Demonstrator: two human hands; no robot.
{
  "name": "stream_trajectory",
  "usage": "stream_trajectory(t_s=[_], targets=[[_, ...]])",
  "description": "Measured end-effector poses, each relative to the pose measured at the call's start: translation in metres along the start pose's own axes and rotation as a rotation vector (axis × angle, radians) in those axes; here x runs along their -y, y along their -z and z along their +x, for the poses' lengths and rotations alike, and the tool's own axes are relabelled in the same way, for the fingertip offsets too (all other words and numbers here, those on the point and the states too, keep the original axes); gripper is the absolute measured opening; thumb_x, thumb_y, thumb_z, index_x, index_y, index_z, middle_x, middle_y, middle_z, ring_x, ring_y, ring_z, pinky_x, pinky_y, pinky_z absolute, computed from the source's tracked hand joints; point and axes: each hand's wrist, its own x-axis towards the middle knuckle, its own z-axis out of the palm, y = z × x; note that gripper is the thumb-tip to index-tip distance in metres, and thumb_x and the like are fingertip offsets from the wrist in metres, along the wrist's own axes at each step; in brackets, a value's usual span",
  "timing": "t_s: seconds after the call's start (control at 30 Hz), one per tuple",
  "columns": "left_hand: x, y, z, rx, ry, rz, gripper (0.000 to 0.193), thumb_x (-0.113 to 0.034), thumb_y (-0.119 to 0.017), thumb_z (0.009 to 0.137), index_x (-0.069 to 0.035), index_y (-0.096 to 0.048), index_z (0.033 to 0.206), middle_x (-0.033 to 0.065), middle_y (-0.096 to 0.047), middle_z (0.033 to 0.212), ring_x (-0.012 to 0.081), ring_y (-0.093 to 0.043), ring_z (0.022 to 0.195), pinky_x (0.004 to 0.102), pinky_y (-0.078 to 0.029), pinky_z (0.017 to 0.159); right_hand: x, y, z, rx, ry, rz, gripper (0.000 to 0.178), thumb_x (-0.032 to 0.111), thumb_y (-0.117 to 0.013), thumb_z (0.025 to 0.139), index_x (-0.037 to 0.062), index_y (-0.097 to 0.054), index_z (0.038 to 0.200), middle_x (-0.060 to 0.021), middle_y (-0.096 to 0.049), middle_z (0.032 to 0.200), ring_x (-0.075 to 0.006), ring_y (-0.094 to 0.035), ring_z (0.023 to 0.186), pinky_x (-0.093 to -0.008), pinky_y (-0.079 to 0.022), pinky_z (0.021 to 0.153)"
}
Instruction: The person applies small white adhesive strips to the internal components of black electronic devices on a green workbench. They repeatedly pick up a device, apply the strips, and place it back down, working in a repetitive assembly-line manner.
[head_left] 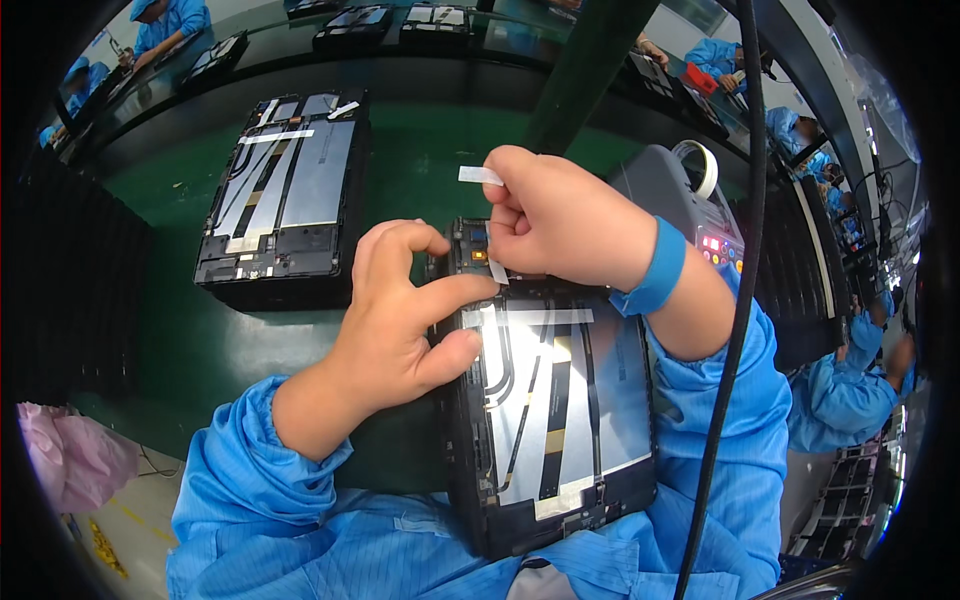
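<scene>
In front of me lies an opened tablet-like device (625, 400) with a silvery inner panel, dark ribbon cables and a black frame, on top of a stack. My right hand (570, 215), with a blue band at its wrist, pinches a short white tape strip (480, 175) between thumb and index finger above the device's far end. Below its curled fingers, another white strip (498, 271) sits near the camera parts. My left hand (400, 310) rests at the device's left far corner with fingers spread. Its index fingertip is by that lower strip.
A second stack of opened devices (290, 200) stands to the left on the green tabletop (180, 330). Beyond my right hand is a grey tape dispenser (655, 180) with a lit display. A black cable (735, 360) hangs down at the right. Co-workers in blue sit around.
</scene>
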Motion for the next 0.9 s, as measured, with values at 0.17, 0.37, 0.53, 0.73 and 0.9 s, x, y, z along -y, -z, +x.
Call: stream_trajectory(t_s=[0.17, 0.37, 0.53, 0.73, 0.9], targets=[[-0.004, 0.003, 0.002, -0.009, 0.027, -0.007, 0.033, -0.034, -0.062, 0.071, -0.013, -0.069, 0.095, 0.0163, -0.045, 0.107, 0.037, -0.041, 0.106, 0.0474, -0.031, 0.096, 0.007, 0.001, -0.009, -0.194, -0.011, -0.096, 0.026, 0.0, -0.065, 0.073, -0.0011, -0.048, 0.093, -0.0091, -0.058, 0.075, -0.0185, -0.06, 0.068, -0.0293, -0.048, 0.061], [-0.007, 0.004, 0.001, 0.005, -0.033, 0.113, 0.029, -0.034, -0.059, 0.075, -0.016, -0.069, 0.096, 0.0146, -0.046, 0.108, 0.0359, -0.041, 0.107, 0.0472, -0.031, 0.095, 0.001, -0.013, -0.032, -0.167, 0.267, 0.093, 0.019, -0.007, -0.057, 0.077, 0.0027, -0.057, 0.093, -0.0131, -0.062, 0.087, -0.0311, -0.062, 0.083, -0.0367, -0.049, 0.072], [-0.01, 0.009, 0.001, -0.022, -0.202, 0.314, 0.041, -0.045, -0.051, 0.087, -0.01, -0.069, 0.098, 0.0144, -0.046, 0.106, 0.0341, -0.042, 0.105, 0.0458, -0.031, 0.095, -0.012, -0.006, -0.048, -0.03, 0.349, 0.041, 0.029, -0.012, -0.056, 0.074, 0.0032, -0.062, 0.098, -0.0131, -0.062, 0.103, -0.0292, -0.062, 0.094, -0.0332, -0.051, 0.077], [-0.029, 0.016, 0.0, -0.151, -0.136, 0.234, 0.044, -0.039, -0.072, 0.068, -0.011, -0.066, 0.101, 0.0107, -0.051, 0.102, 0.0302, -0.048, 0.1, 0.0419, -0.035, 0.089, 0.0, -0.006, -0.077, -0.07, 0.427, -0.259, 0.046, 0.006, -0.064, 0.075, 0.0052, -0.055, 0.12, -0.016, -0.056, 0.123, -0.0368, -0.052, 0.113, -0.0483, -0.034, 0.102], [-0.075, 0.018, 0.012, 0.013, -0.3, -0.271, 0.022, -0.015, -0.078, 0.068, -0.003, -0.065, 0.079, 0.0069, -0.06, 0.071, 0.024, -0.057, 0.061, 0.0325, -0.044, 0.057, 0.031, -0.015, -0.128, -0.151, 0.445, -0.183, 0.019, 0.013, -0.065, 0.077, 0.0095, -0.061, 0.095, -0.0058, -0.064, 0.091, -0.0243, -0.061, 0.086, -0.0367, -0.043, 0.077]])
